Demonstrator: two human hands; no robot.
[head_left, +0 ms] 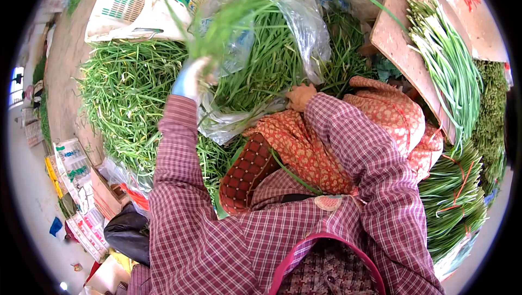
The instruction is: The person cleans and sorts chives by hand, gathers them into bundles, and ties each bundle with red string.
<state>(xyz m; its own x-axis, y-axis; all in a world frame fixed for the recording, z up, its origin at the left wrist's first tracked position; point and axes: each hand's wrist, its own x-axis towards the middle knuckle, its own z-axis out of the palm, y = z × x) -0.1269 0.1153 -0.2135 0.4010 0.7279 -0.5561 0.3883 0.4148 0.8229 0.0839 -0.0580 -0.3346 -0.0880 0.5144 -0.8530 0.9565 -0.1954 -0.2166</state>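
My left hand, white and blue at the wrist, is raised at the left of an open clear plastic bag. It is closed around a bunch of long green chives, smeared by motion. More loose chives fill the bag in front of me. My right hand is closed at the bag's near right rim, fingers curled on the plastic. Some of its fingertips are hidden in the folds.
A big heap of loose green leaves lies to the left under a white printed sack. On the right a tilted board bears aligned chives, with tied bundles below. A black bag sits at lower left.
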